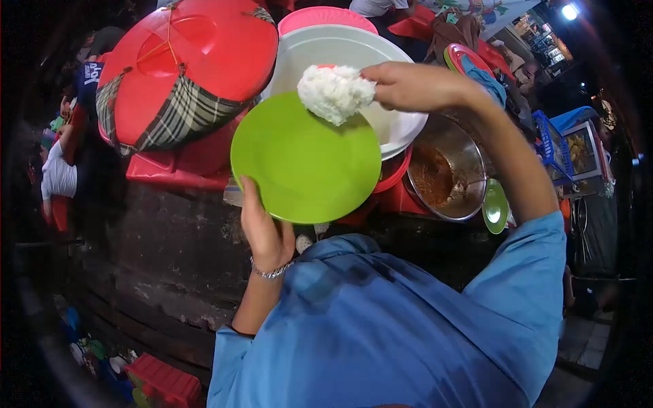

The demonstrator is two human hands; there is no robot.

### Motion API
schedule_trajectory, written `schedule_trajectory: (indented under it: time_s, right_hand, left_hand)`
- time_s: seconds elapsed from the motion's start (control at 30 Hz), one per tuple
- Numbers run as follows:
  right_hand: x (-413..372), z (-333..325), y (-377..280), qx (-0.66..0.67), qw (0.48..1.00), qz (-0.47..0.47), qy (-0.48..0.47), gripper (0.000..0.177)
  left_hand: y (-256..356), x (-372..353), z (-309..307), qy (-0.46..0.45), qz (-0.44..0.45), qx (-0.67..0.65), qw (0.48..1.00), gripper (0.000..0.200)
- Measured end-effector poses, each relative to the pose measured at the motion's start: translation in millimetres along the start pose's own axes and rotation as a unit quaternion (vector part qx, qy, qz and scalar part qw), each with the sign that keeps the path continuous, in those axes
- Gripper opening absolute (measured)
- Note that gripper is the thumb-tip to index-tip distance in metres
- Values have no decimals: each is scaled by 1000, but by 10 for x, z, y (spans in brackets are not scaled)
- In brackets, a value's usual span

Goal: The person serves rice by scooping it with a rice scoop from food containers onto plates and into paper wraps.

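Observation:
My left hand [265, 228] grips the lower left rim of a green plate [299, 163], its thumb on the top face. The plate's surface is bare. Above the plate's upper right edge, a mound of white rice [335, 92] sits on a utensil, of which only a bit of red shows. The fingers of my right hand [401, 85] are closed at the rice's right side, around a handle that they mostly hide. Behind the plate and the rice stands a large white tub [306, 51].
A red lid [197, 61] tied with checked cloth [187, 112] is at upper left. Right of the tub is a metal pot [469, 163] with reddish-brown food, beside a small green dish [495, 204]. A red basket [163, 381] lies lower left. Other people are at the left and top.

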State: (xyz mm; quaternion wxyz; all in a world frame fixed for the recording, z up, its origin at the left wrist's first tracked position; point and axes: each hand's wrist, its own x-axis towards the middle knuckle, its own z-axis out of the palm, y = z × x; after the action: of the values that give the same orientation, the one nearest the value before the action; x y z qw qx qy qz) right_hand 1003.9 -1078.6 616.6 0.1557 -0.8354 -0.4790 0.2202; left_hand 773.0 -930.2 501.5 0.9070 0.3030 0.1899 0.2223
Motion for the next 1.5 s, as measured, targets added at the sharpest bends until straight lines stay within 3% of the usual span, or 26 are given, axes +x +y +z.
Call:
schedule_trajectory:
  time_s: [0.03,0.1,0.17,0.3,0.33,0.5,0.57,0.63,0.67,0.7,0.77,0.83,0.87,0.93,1.0,1.03,1.1,1.13,1.17,1.2,1.27,1.33,1.37,1.43,1.47,1.5]
  right_hand:
    - [7,301,97,-108,980,-125,112,36]
    - [-263,836,-459,-236,958,5,161,44]
    - [-338,1187,-699,-267,944,-10,195,57]
    - [-431,930,-629,-169,970,-26,171,61]
    - [-432,896,-549,-158,964,-16,215,61]
    - [-652,1152,-611,-228,962,-12,149,73]
    - [-630,983,-611,-238,965,-15,111,70]
    - [-559,728,-355,-64,986,-60,139,58]
    - [-493,569,-310,42,986,76,141,48]
    - [-298,464,-96,2,963,3,271,42]
    - [96,285,490,-117,955,-30,272,39]
    - [645,395,1063,-120,989,77,43,33]
    - [950,578,1404,-109,989,59,-78,30]
    - [1612,1084,1961,-165,936,108,-293,25]
    - [1973,1309,1936,-265,912,68,-304,22]
    - [2108,1479,2104,-241,933,52,-262,20]
    - [2175,1845,2302,-220,964,-30,-149,18]
    - [2171,2207,2399,-139,978,19,-154,16]
    - [2077,2446,2384,-276,937,-79,-199,15]
    - [1982,2682,2364,-398,872,-188,-215,14]
    - [1792,2917,2266,-659,583,-418,-227,15]
    - [1741,3091,2210,-401,798,-351,-281,13]
    - [1706,3104,2125,-404,795,-353,-281,13]
    - [1605,3107,1862,-231,872,-231,-365,13]
    - [1532,2899,1606,-60,931,-84,-351,17]
    - [1446,2565,1347,-61,933,-81,-345,17]
  left_hand:
    - [-33,18,51,-9,-17,-8,1000,47]
    - [-130,73,127,-7,-8,-25,1000,47]
    - [-227,127,115,-8,8,-55,998,49]
    - [-240,135,31,-3,5,-51,999,51]
    - [-233,150,21,0,15,-46,999,51]
    - [-267,200,30,33,27,-39,998,52]
    - [-238,184,105,32,21,-52,998,52]
    - [-247,202,18,67,22,-26,997,51]
    - [-225,196,-28,92,15,-25,995,51]
    - [-192,170,-74,116,9,-25,993,52]
    - [-105,76,-228,107,5,-50,993,55]
    - [-43,-52,-404,167,23,3,986,54]
    - [-18,-130,-485,220,56,91,970,54]
    - [61,-316,-696,285,42,36,957,57]
    - [94,-491,-736,369,55,122,920,59]
    - [60,-573,-757,410,72,201,887,59]
    - [6,-633,-818,438,75,154,882,59]
    - [-20,-655,-812,462,81,104,877,59]
    - [-95,-592,-670,487,65,204,847,58]
    - [-146,-622,-707,466,59,106,877,57]
    - [-320,-688,-777,432,63,8,900,57]
    - [-337,-622,-680,437,55,-5,898,56]
    - [-341,-635,-702,424,55,-12,904,55]
    - [-351,-657,-808,423,58,-2,904,55]
    - [-350,-666,-819,361,73,2,930,54]
    - [-346,-676,-837,354,75,2,932,54]
